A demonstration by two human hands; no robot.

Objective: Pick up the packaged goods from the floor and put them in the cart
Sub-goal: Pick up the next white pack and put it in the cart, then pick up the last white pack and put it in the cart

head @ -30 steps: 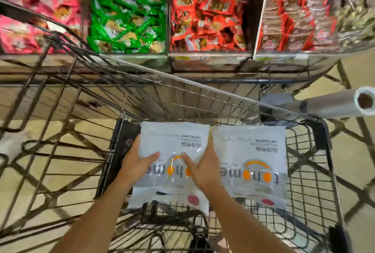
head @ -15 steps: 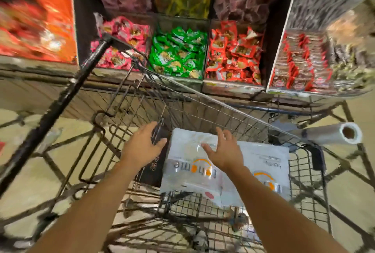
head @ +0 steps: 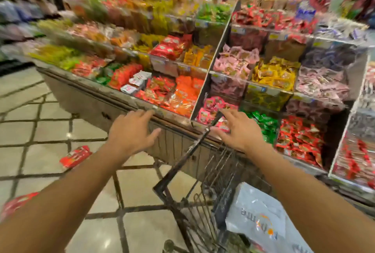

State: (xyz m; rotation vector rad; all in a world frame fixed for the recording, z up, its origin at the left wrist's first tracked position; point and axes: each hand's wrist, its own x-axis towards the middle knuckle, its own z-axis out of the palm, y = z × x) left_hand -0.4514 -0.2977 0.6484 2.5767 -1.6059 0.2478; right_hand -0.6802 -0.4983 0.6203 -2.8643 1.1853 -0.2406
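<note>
Both hands have come up out of the cart (head: 205, 173) and away from the white packages they were pressing flat a second ago. The left hand (head: 132, 131) now hovers in the air over the floor side of the cart, fingers spread and holding nothing. The right hand (head: 237, 129) hangs above the cart's far rim, fingers likewise open and empty. The view has lifted from the basket to the snack shelves (head: 223, 66) and swung left, so the tiled floor (head: 46, 110) is in sight again.

One white package (head: 261, 220) lies inside the cart at its near corner, beneath the right forearm, so that delivery looks finished. What remains lies on the floor to the left: a red packet (head: 75, 156) rests on the tiles well apart from the cart, just beyond the left forearm, and a second red packet (head: 16, 205) shows blurred at the left edge, partly behind that arm.

With both hands free and the gaze turning that way, the next pickup is probably the nearer red packet, which calls for bending down and leftward; the frame is blurred by motion, so finer detail cannot be told
</note>
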